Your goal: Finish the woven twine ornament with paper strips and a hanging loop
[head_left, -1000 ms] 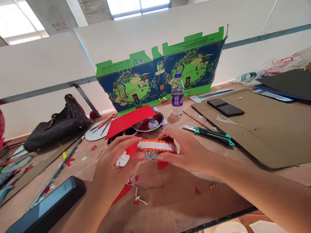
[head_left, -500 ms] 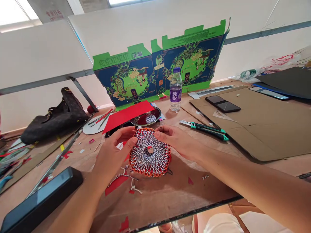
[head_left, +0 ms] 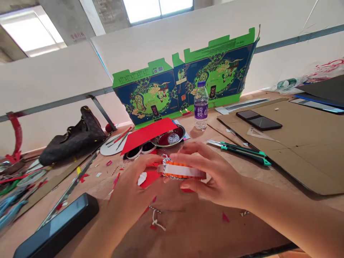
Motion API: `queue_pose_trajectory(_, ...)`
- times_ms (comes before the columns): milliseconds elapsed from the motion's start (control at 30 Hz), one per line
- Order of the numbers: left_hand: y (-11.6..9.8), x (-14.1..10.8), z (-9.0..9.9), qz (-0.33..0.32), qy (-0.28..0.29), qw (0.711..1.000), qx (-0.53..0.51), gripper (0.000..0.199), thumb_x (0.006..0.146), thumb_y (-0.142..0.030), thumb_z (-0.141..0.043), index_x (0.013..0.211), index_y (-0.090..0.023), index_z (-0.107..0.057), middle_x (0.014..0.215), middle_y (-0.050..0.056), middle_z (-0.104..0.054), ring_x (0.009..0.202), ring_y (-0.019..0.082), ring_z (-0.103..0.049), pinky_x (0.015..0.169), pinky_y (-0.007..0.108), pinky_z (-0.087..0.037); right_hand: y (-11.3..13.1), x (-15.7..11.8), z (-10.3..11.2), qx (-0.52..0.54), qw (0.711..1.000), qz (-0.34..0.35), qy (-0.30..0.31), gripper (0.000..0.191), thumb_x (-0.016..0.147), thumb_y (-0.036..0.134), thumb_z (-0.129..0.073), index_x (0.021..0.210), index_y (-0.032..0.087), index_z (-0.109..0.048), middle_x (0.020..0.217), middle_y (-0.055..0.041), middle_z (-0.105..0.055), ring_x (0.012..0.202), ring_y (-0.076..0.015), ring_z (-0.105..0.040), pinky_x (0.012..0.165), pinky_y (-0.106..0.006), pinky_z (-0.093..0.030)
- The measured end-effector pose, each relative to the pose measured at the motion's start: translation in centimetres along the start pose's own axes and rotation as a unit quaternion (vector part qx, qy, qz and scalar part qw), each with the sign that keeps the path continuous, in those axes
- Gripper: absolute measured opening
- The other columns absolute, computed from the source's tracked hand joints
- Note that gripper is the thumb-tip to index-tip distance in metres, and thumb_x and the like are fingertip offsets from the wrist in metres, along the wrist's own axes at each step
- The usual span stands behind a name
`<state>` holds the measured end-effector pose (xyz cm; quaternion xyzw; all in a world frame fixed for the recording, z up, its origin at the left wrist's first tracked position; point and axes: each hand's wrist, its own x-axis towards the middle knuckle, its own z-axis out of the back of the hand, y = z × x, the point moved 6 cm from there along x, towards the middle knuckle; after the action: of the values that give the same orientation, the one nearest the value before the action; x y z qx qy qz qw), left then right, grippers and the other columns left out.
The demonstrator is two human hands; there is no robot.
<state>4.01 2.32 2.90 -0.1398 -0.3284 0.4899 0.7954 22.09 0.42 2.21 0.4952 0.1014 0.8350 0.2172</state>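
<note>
Between both hands is a round woven twine ring (head_left: 182, 171), seen edge-on, with orange loops along its rim and a pale shiny band across the side. Black-and-white twine shows at its left end. My left hand (head_left: 137, 182) grips that end, thumb below and fingers above. My right hand (head_left: 212, 172) is curled round the other end, its fingers over the top and thumb underneath, slightly blurred. The ring's flat woven face is hidden. Below it, a knotted bit of twine (head_left: 157, 218) lies on the table.
Behind stand a metal bowl (head_left: 180, 140) partly under red card (head_left: 150, 134), a water bottle (head_left: 201, 107) and a flattened box (head_left: 150, 96). Utility knives (head_left: 242, 152) and cardboard (head_left: 301, 154) lie right. A black oblong case (head_left: 59, 225) and a brown bag (head_left: 72, 139) are left.
The woven ring has been tipped from face-on to edge-on, so its side faces me. My right hand has shifted from its top edge to around its right end. The view has tilted upward.
</note>
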Motion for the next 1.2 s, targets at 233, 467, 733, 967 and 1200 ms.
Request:
queue_pose_trajectory(233,-1.3,-0.5,-0.5,-0.097,0.0,0.991,0.093,0.036,0.079,-0.025,-0.066,0.112,-0.035,-0.055,0.108,-0.007,-0.066,0.092,0.015,-0.065,0.081,0.029,-0.052,1.1,0.1,0.5,0.016,0.999,0.023,-0.023,0.022,0.09,0.01,-0.057,0.112,0.01,-0.061,0.099,-0.0116,-0.063,0.091,-0.0161,-0.059,0.075,-0.027,-0.049)
queue_pose_trajectory(467,-2.5,-1.4,-0.4,-0.2,-0.016,0.972,0.119,0.036,0.082,-0.023,-0.063,0.116,-0.029,-0.052,0.115,-0.004,-0.062,0.106,0.012,-0.058,0.092,0.022,-0.046,2.2,0.5,0.8,-0.059,0.996,0.055,0.037,0.016,0.091,0.007,-0.054,0.103,0.008,-0.065,0.089,-0.0099,-0.064,0.081,-0.0158,-0.055,0.071,-0.029,-0.045)
queue_pose_trajectory(733,-3.0,-1.4,-0.5,-0.214,-0.003,0.973,0.09,0.035,0.083,-0.019,-0.062,0.116,-0.028,-0.055,0.115,-0.004,-0.061,0.107,0.008,-0.057,0.094,0.017,-0.042,2.7,0.5,0.7,-0.121,0.984,0.088,0.096,0.011,0.094,0.012,-0.053,0.097,0.008,-0.061,0.089,-0.0103,-0.063,0.082,-0.0175,-0.053,0.074,-0.033,-0.045)
queue_pose_trajectory(967,-3.8,-1.4,-0.9,-0.231,0.029,0.971,0.049,0.034,0.083,-0.016,-0.063,0.114,-0.027,-0.055,0.114,-0.003,-0.061,0.105,0.009,-0.057,0.092,0.019,-0.045,3.1,0.9,0.5,-0.094,0.989,0.079,0.08,0.004,0.093,0.013,-0.056,0.093,0.01,-0.057,0.08,-0.0067,-0.064,0.073,-0.0141,-0.053,0.067,-0.028,-0.046)
queue_pose_trajectory(1200,-3.5,-1.2,-0.5,-0.208,0.013,0.976,0.067,0.032,0.081,-0.015,-0.062,0.111,-0.026,-0.058,0.112,-0.002,-0.062,0.104,0.011,-0.059,0.092,0.021,-0.046,3.1,0.7,1.0,-0.073,0.99,0.086,0.088,0.007,0.091,0.01,-0.055,0.095,0.012,-0.059,0.086,-0.0079,-0.065,0.08,-0.016,-0.056,0.073,-0.03,-0.047)
